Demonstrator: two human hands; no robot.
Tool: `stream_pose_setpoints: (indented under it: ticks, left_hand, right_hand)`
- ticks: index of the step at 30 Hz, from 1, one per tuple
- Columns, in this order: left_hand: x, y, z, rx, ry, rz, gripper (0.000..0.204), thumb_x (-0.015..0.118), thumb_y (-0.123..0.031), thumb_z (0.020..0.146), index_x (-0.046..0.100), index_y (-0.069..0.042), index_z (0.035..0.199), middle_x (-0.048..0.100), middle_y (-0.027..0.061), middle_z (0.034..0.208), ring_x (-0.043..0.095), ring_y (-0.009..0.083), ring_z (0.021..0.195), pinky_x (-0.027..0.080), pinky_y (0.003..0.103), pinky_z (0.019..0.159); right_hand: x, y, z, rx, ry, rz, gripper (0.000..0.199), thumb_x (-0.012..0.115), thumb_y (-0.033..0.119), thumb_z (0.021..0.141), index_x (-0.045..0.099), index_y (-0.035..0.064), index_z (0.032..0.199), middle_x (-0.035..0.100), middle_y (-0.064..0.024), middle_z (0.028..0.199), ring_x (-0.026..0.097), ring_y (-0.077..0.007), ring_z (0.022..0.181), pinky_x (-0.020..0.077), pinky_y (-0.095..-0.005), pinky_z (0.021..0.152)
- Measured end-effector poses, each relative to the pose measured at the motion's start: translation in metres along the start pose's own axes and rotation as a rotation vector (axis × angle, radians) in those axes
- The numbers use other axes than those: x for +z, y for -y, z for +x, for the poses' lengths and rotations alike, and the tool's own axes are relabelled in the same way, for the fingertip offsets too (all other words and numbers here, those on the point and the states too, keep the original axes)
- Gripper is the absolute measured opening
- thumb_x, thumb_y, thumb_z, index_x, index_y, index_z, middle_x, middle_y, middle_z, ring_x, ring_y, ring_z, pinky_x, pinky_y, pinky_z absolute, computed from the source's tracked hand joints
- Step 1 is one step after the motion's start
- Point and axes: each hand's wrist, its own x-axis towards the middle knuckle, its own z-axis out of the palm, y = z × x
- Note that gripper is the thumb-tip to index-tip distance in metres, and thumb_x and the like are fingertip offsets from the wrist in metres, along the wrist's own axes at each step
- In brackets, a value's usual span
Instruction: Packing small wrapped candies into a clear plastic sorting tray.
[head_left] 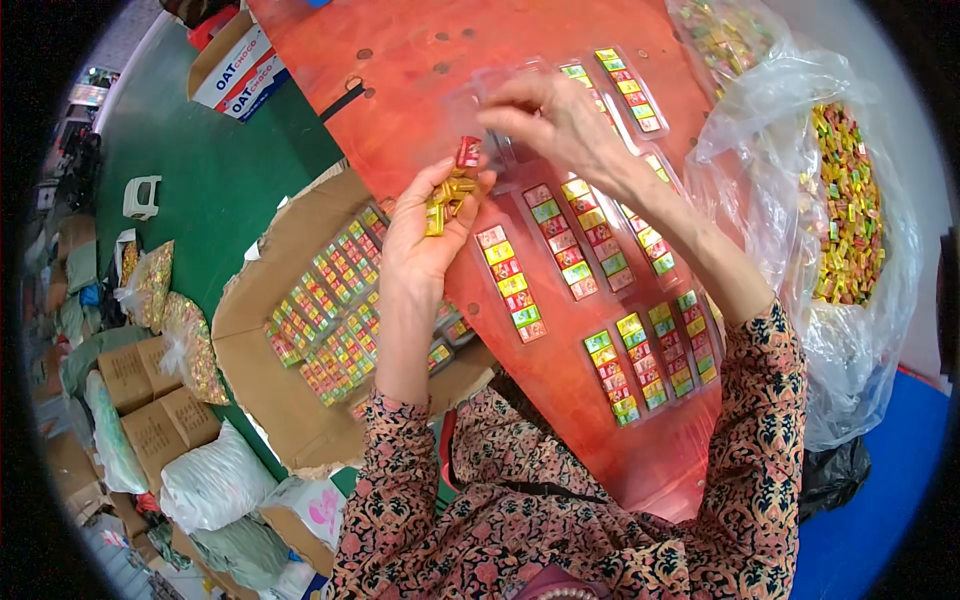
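At the far left, brown cartons (170, 430) stand stacked beside a bulging white sack (215, 475), with two clear bags of small colourful pieces (192, 340) lying just above them and a small white plastic stool (142, 198) further up on the green floor (180, 260). Near the top edge, a white, red and blue printed carton (238, 72) sits close to the table. Next comes an open cardboard box (245, 345), holding many filled strips packed in rows. Above its right side, the left hand (430, 235) is turned palm up, its fingers curled round a small heap of gold foil-wrapped pieces (450, 200), with one red wrapped piece (468, 151) at the fingertips. To the right, the right hand (555, 120) is over the orange-red table (420, 100), fingers bent and somewhat blurred; whether they grip anything cannot be told. Blurred clear plastic trays (505, 150) lie below it. More clear trays, each filled with a single row of red, yellow and green pieces (511, 284), lie on the table beneath and beside the right forearm, four of them grouped nearest the body. At the right, a large crumpled clear bag (845, 350) holds a mass of loose wrapped pieces (848, 210), with a black plastic bag (836, 475) below it.
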Motion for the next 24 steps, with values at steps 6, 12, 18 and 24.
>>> stream_pose_setpoints:
  ticks: [6, 12, 18, 24]
  left_hand:
    - [0.004, 0.008, 0.003, 0.075, -0.058, -0.128, 0.020, 0.054, -0.010, 0.079, 0.055, 0.002, 0.096, 0.060, 0.0137, 0.092, 0.058, 0.0252, 0.084, 0.053, 0.039, 0.070]
    - [-0.004, 0.004, 0.003, 0.050, 0.140, -0.203, 0.027, 0.041, -0.016, 0.085, 0.054, 0.001, 0.101, 0.058, 0.0127, 0.098, 0.055, 0.0262, 0.092, 0.045, 0.046, 0.084]
    - [0.003, 0.006, 0.003, -0.129, 0.409, -0.339, 0.037, 0.032, -0.019, 0.087, 0.047, 0.003, 0.113, 0.054, 0.0164, 0.107, 0.053, 0.0299, 0.098, 0.040, 0.043, 0.089]
    - [0.012, 0.017, -0.011, 0.133, 0.245, -0.106, 0.042, 0.026, -0.021, 0.088, 0.042, 0.003, 0.118, 0.049, 0.0221, 0.112, 0.047, 0.0366, 0.105, 0.037, 0.044, 0.092]
  right_hand:
    - [0.009, 0.009, -0.007, -0.015, 0.146, 0.135, 0.013, 0.060, 0.007, 0.074, 0.061, -0.0028, 0.083, 0.059, -0.0087, 0.072, 0.057, -0.0155, 0.067, 0.0446, -0.0278, 0.059]
    - [0.011, 0.028, -0.016, -0.139, 0.135, 0.025, 0.010, 0.060, 0.006, 0.071, 0.061, -0.0003, 0.079, 0.054, -0.0093, 0.071, 0.055, -0.0229, 0.068, 0.0432, -0.0308, 0.058]
    - [0.033, 0.045, -0.038, -0.395, 0.027, -0.164, 0.014, 0.061, 0.008, 0.066, 0.055, 0.0015, 0.078, 0.053, -0.0094, 0.076, 0.055, -0.0258, 0.074, 0.0467, -0.0336, 0.063]
    - [0.047, 0.059, -0.053, -0.233, 0.143, -0.224, 0.023, 0.049, 0.003, 0.067, 0.050, -0.0007, 0.089, 0.048, -0.0136, 0.087, 0.054, -0.0277, 0.079, 0.0469, -0.0347, 0.062]
